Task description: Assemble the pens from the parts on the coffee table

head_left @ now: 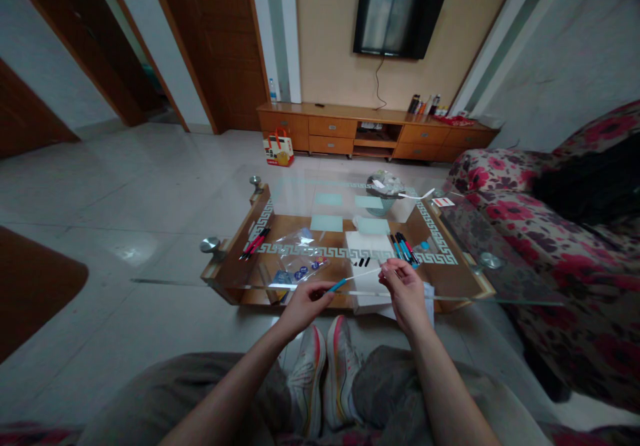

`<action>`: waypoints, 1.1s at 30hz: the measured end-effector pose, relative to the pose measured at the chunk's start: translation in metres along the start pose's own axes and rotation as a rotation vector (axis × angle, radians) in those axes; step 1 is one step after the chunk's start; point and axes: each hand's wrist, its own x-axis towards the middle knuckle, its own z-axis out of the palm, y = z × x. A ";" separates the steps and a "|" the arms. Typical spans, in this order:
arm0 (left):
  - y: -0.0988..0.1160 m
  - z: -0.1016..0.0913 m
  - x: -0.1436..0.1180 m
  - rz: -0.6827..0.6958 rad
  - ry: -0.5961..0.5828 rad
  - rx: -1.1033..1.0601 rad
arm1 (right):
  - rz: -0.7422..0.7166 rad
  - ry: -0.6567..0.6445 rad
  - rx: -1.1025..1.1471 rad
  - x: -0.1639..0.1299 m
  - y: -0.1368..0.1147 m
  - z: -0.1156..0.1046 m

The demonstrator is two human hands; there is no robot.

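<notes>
My left hand [307, 305] is closed around a blue pen barrel [338, 285] at the near edge of the glass table. From the barrel's end a thin white pen refill [364, 274] runs across to my right hand [403, 287], whose fingertips pinch its far end. Whether the refill's tip sits inside the barrel is too small to tell. Beyond my right hand lies a group of blue, red and black pens [404, 249]. Several short black pieces [362, 262], perhaps caps, lie close to the hands. Red and black pens [255, 243] form another group at the left.
The glass-topped coffee table [295, 189] has metal knobs at its corners. A clear plastic bag [300, 249] and a white box [369, 243] are near its middle. A bin [385, 199] shows behind. To the right stands a flowered sofa [510, 219].
</notes>
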 end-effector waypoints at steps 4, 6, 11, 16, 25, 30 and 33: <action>0.001 0.000 0.000 0.009 0.002 0.021 | -0.018 -0.031 -0.055 -0.001 -0.001 0.002; 0.004 0.000 -0.001 0.015 -0.015 0.036 | -0.030 -0.062 -0.086 -0.001 -0.001 0.003; 0.012 0.002 -0.004 0.048 -0.090 0.060 | -0.018 -0.134 -0.142 -0.003 0.003 0.006; 0.014 0.003 -0.006 0.052 -0.141 0.067 | -0.018 -0.209 -0.160 -0.005 0.010 0.009; 0.014 0.000 -0.006 0.055 -0.158 0.114 | -0.013 -0.210 -0.164 -0.006 0.015 0.011; 0.012 0.001 -0.006 0.016 -0.146 0.075 | -0.004 -0.210 -0.142 -0.010 0.016 0.015; 0.011 0.002 -0.006 -0.008 -0.136 0.043 | 0.001 -0.226 -0.112 -0.013 0.015 0.017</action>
